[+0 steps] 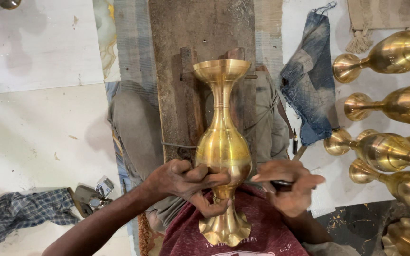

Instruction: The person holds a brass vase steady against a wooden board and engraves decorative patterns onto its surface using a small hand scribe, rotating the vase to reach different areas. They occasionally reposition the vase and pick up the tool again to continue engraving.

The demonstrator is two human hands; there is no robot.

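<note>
A tall brass vase (222, 142) lies lengthwise over my lap, its flared mouth resting on a worn wooden plank (200, 28) and its fluted foot against my chest. My left hand (186, 182) wraps the vase's narrow stem just under the round belly. My right hand (290, 185) is to the right of the belly, fingers closed around a thin dark tool (281, 183) whose tip I cannot see.
Several finished brass vases (390, 151) lie on their sides along the right edge. A blue cloth (309, 85) and a dark pen-like tool (294, 141) lie beside my right knee. A checked cloth (24, 211) and small metal items (93, 194) sit at lower left.
</note>
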